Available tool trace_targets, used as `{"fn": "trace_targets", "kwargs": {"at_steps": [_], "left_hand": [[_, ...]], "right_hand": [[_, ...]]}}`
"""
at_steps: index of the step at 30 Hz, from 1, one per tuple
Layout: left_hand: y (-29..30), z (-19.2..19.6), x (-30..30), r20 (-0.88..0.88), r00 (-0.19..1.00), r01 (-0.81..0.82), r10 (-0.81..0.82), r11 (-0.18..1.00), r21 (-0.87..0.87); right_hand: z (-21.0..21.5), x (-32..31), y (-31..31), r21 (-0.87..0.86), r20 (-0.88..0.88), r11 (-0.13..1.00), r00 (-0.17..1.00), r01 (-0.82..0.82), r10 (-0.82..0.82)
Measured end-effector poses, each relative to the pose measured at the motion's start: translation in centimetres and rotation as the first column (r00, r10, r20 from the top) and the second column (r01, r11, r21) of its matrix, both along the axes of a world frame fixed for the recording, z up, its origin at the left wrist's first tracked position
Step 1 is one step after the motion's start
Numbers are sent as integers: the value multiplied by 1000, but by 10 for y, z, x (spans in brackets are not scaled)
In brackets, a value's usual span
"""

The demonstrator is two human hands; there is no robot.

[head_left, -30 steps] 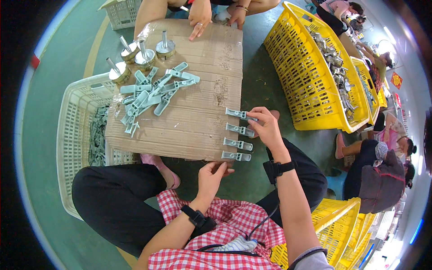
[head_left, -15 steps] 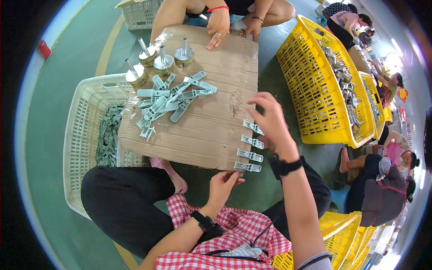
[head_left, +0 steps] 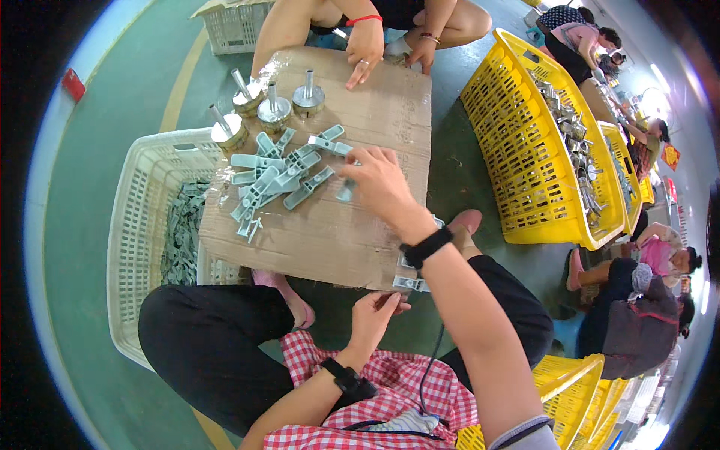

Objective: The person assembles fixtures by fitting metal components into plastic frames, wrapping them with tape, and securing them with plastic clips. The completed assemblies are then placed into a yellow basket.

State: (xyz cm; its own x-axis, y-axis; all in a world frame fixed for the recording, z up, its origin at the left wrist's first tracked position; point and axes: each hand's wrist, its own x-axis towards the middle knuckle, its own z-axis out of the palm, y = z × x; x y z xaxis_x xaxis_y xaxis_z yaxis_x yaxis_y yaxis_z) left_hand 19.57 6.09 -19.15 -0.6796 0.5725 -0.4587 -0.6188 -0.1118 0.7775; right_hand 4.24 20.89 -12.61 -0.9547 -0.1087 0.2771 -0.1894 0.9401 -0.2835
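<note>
A loose pile of pale grey-green plastic clips [head_left: 274,176] lies on the cardboard sheet [head_left: 337,247]. At the pile's right side my right hand [head_left: 381,186] is closed, with a slightly blurred plastic clip [head_left: 346,190] under its fingertips. My left hand [head_left: 373,324] stays low by the cardboard's front edge, fingers pinched together; what they hold, if anything, is too small to make out. Along the right edge runs a row of clips, mostly covered by my right forearm; the nearest clip [head_left: 409,283] still shows.
Several round metal pieces with upright stems [head_left: 274,111] stand at the cardboard's far left. Across from me rests another person's hand [head_left: 365,56]. A white basket [head_left: 124,247] of small grey parts is at left; a yellow crate [head_left: 510,150] of metal parts is at right.
My right hand has moved left from the row at the cardboard's right edge to the pile, where a clip is now under its fingers. The left hand has barely moved.
</note>
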Motion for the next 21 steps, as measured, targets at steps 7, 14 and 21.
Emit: {"fn": "trace_targets", "kwargs": {"at_steps": [7, 14, 21], "left_hand": [[1, 0, 0, 17, 1000, 6, -6, 1000, 1], [3, 11, 0, -5, 1000, 8, -9, 999, -38], [-2, 6, -1, 35, 999, -2, 4, 999, -53]], "right_hand": [[-2, 27, 12, -174, -25, 931, 943, 322, -331], [-7, 1, -24, 98, 76, 841, 839, 532, -539], [12, 20, -4, 13, 60, 937, 935, 348, -348]]}}
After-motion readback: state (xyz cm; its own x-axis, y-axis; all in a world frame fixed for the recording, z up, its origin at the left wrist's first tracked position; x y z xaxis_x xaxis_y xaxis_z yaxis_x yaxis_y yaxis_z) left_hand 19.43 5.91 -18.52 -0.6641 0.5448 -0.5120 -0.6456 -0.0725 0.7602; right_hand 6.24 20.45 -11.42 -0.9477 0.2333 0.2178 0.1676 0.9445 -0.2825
